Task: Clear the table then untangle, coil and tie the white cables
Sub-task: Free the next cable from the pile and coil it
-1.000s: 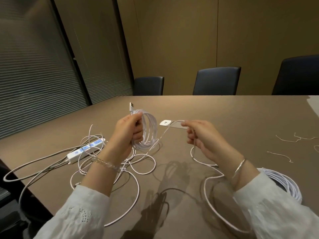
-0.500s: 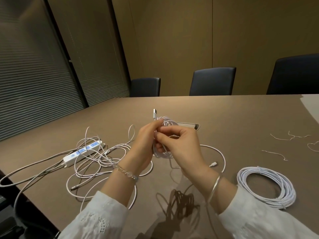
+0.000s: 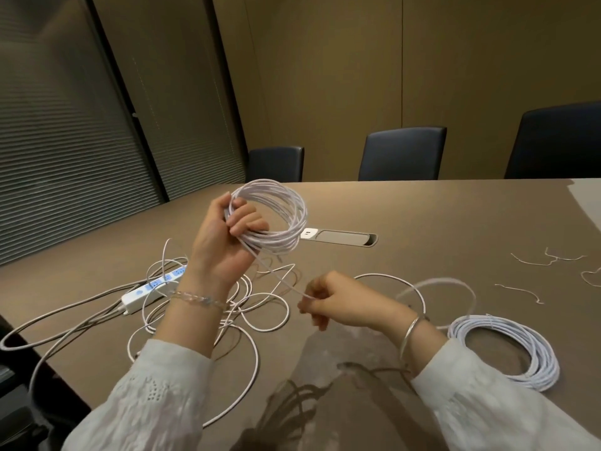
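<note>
Left hand (image 3: 224, 245) gripped the coil (image 3: 270, 216); right hand (image 3: 328, 304) pinched its tail (image 3: 279, 278) (best fed taut, even loops)

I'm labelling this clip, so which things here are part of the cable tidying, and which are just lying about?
Part of the job:
coil held in left hand
loose strand pinched by right hand
tangled cables
finished coil
wire ties

Lying about:
power strip
chairs
table socket

White embroidered sleeves (image 3: 153, 395); beaded bracelet (image 3: 198, 299) on left wrist, silver bangle (image 3: 410, 333) on right.
</note>
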`<state>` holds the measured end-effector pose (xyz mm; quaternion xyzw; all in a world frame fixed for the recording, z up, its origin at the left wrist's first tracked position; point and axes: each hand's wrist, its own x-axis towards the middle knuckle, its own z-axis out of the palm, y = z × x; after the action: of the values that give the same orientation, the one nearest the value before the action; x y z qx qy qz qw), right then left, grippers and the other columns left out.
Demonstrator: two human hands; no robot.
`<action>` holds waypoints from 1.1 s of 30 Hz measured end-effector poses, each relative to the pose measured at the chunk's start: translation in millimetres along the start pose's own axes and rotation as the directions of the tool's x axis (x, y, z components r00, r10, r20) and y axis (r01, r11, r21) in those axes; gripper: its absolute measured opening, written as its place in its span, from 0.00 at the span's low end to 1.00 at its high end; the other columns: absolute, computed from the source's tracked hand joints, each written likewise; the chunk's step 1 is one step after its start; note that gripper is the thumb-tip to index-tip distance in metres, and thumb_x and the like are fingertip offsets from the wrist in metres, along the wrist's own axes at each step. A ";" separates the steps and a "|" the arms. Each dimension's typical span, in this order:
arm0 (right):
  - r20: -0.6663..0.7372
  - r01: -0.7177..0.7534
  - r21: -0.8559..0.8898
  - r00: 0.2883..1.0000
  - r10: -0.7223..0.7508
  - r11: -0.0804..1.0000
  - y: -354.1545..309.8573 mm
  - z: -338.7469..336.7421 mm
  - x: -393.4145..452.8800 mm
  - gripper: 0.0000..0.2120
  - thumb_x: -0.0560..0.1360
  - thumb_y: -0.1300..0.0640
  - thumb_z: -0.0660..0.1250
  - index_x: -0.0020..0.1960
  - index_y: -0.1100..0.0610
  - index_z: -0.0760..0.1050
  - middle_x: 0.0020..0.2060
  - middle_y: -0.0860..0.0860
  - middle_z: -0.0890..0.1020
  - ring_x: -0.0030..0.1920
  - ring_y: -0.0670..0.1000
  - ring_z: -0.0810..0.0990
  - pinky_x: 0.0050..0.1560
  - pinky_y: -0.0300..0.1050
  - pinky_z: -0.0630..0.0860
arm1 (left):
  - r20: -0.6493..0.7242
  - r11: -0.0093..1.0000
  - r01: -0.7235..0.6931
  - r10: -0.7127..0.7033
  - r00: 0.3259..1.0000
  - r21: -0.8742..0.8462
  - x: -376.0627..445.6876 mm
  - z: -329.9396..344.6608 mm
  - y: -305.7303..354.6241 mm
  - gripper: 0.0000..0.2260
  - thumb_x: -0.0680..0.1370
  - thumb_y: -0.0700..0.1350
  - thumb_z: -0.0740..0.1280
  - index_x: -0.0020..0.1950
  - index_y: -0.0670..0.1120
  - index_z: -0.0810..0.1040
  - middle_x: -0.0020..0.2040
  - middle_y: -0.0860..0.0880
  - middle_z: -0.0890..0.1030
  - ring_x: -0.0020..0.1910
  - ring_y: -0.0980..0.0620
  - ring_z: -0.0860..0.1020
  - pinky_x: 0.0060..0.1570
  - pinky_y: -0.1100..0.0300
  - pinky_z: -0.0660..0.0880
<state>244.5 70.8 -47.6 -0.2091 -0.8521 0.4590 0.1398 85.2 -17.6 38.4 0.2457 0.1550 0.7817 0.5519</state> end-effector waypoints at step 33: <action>-0.389 0.243 0.878 0.864 0.320 0.412 -44.9 5.3 -9.2 0.16 0.72 0.80 0.56 0.47 0.60 0.68 0.40 0.56 0.79 0.36 0.52 0.83 0.39 0.44 0.81 | -0.263 0.642 0.173 0.046 0.964 0.747 2.2 -22.9 -95.3 0.22 0.82 0.57 0.57 0.38 0.45 0.77 0.31 0.45 0.74 0.29 0.50 0.70 0.31 0.58 0.65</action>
<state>240.1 40.5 -13.2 -0.2311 -0.3909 0.7774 0.4353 146.9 17.8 -29.1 0.3457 0.5490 0.6481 0.3989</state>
